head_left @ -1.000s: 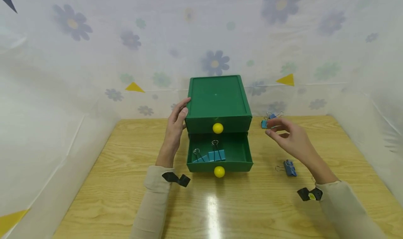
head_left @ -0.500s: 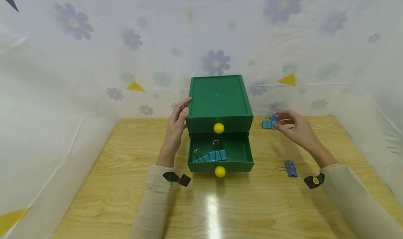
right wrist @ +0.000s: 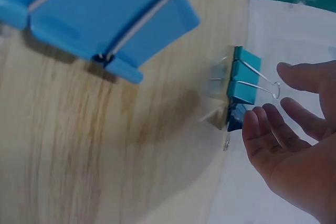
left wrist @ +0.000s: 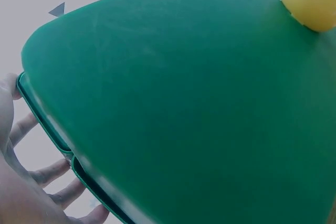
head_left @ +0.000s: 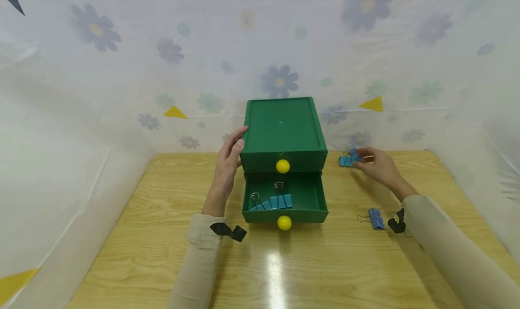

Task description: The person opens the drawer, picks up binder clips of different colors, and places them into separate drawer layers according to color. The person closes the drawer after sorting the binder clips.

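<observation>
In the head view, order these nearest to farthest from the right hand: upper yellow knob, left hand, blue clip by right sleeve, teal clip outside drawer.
1. Teal clip: just left of the right hand.
2. Blue clip: left of the right sleeve.
3. Upper yellow knob: front of the drawer unit.
4. Left hand: against the unit's left side.

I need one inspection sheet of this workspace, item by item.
Surface: wood-grain table, light reflected near the front.
Job's things: green drawer box, lower drawer pulled out, two teal clips inside; rear teal clip and rear blue clip at right, another blue clip nearer.
Clutter: nothing seen; right sleeve hides some table.
Hands: left hand rests against the box's left side; right hand at the rear clips, contact unclear.
Cables: nothing seen.
Surroundings: flowered white sheeting, yellow triangles.
</observation>
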`<state>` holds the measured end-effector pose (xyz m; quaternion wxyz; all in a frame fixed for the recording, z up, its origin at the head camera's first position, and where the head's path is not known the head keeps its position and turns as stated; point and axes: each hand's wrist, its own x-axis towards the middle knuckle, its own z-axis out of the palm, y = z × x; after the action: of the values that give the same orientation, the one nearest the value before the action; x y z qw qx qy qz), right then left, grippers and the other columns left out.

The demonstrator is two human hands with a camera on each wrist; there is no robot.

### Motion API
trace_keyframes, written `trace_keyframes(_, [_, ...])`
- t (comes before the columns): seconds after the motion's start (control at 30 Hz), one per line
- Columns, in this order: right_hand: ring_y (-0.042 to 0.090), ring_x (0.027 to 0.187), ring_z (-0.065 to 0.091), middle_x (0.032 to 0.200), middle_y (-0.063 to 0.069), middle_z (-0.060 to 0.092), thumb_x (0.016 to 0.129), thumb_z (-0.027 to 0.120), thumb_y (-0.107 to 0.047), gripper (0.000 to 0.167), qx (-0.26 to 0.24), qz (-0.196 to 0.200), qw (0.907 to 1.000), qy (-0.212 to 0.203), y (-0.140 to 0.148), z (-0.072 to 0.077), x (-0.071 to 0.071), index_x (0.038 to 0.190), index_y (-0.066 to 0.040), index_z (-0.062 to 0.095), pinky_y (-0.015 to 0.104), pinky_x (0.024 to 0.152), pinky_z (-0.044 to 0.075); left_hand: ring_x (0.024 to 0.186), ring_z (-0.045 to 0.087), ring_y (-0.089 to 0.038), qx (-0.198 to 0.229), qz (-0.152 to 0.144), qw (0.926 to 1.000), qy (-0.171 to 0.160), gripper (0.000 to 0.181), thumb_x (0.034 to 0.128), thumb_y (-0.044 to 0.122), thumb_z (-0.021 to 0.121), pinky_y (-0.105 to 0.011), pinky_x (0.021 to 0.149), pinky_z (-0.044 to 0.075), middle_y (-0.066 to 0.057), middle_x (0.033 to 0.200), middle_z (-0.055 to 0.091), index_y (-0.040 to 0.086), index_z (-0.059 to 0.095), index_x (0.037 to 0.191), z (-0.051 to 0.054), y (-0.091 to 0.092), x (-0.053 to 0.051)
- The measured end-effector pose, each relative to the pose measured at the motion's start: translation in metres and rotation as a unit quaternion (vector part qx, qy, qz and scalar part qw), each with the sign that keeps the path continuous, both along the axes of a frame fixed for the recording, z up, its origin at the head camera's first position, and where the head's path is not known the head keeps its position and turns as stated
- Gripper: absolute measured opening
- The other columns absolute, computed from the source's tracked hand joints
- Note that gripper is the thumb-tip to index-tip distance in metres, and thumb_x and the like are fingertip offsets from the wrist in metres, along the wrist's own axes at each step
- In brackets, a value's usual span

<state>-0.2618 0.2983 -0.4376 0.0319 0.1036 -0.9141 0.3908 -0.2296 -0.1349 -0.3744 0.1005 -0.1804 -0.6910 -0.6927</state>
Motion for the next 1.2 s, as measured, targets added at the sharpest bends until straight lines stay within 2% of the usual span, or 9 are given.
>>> trace_keyframes(0.27, [0.049, 0.114, 0.060, 0.130, 0.034, 0.057, 0.099, 0.069, -0.016, 0.051, 0.024, -0.001, 0.9997, -0.011, -0.002, -0.010, -0.014, 0.138, 0.012, 0.054, 0.060, 0.091, 0.052, 0.133, 0.051, -0.022, 0.003, -0.005, 1.0000, 0.004, 0.046, 0.1083, 0.038, 0.047, -0.061, 0.104, 0.043, 0.004, 0.153, 0.046, 0.025, 0.051, 0.152, 0.000, 0.000, 0.000])
trace_keyframes(0.43, [0.048, 0.113, 0.058, 0.132, 0.037, 0.054, 0.100, 0.068, -0.015, 0.051, 0.030, 0.001, 0.9992, -0.027, -0.005, -0.013, -0.018, 0.138, 0.015, 0.052, 0.059, 0.093, 0.050, 0.134, 0.050, -0.022, 0.002, -0.006, 1.0000, 0.003, 0.045, 0.1086, 0.037, 0.047, -0.061, 0.103, 0.043, 0.004, 0.154, 0.046, 0.026, 0.051, 0.152, -0.001, 0.001, -0.001])
trace_keyframes(0.53, [0.048, 0.109, 0.059, 0.127, 0.037, 0.057, 0.099, 0.069, -0.011, 0.047, 0.036, 0.002, 0.9991, -0.024, -0.008, -0.015, -0.021, 0.135, 0.016, 0.055, 0.059, 0.091, 0.050, 0.137, 0.047, -0.022, 0.002, -0.008, 1.0000, 0.006, 0.046, 0.1087, 0.037, 0.047, -0.062, 0.103, 0.043, 0.004, 0.155, 0.044, 0.025, 0.051, 0.153, -0.002, 0.001, -0.001])
trace_keyframes(0.7, [0.046, 0.102, 0.062, 0.116, 0.034, 0.062, 0.096, 0.073, -0.012, 0.043, 0.057, 0.001, 0.9981, -0.023, -0.010, -0.022, -0.025, 0.126, 0.016, 0.061, 0.058, 0.086, 0.052, 0.139, 0.045, -0.022, 0.003, -0.011, 0.9999, 0.008, 0.046, 0.1087, 0.037, 0.046, -0.064, 0.103, 0.042, 0.003, 0.156, 0.043, 0.025, 0.051, 0.153, -0.004, 0.001, 0.000])
trace_keyframes(0.83, [0.045, 0.102, 0.062, 0.115, 0.032, 0.063, 0.095, 0.074, -0.013, 0.040, 0.059, 0.002, 0.9980, -0.022, -0.010, -0.026, -0.026, 0.123, 0.013, 0.064, 0.058, 0.086, 0.051, 0.138, 0.046, -0.023, 0.004, -0.011, 0.9999, 0.006, 0.046, 0.1087, 0.037, 0.046, -0.064, 0.103, 0.042, 0.003, 0.156, 0.044, 0.024, 0.051, 0.153, -0.004, 0.001, 0.000])
trace_keyframes(1.0, [0.046, 0.106, 0.061, 0.118, 0.032, 0.063, 0.094, 0.075, -0.013, 0.037, 0.051, 0.007, 0.9982, -0.033, -0.012, -0.024, -0.026, 0.123, 0.009, 0.065, 0.059, 0.090, 0.050, 0.136, 0.048, -0.022, 0.002, -0.011, 0.9999, 0.003, 0.046, 0.1084, 0.038, 0.047, -0.062, 0.103, 0.043, 0.004, 0.155, 0.045, 0.026, 0.051, 0.153, -0.002, 0.000, 0.000])
trace_keyframes(1.2, [0.050, 0.116, 0.057, 0.126, 0.035, 0.059, 0.098, 0.071, -0.011, 0.035, 0.032, 0.022, 0.9981, -0.049, -0.018, -0.015, -0.025, 0.126, 0.008, 0.063, 0.062, 0.095, 0.048, 0.135, 0.049, -0.027, 0.006, -0.016, 0.9998, 0.004, 0.047, 0.1094, 0.034, 0.046, -0.065, 0.103, 0.042, -0.002, 0.155, 0.045, 0.021, 0.050, 0.154, 0.000, -0.004, -0.002])
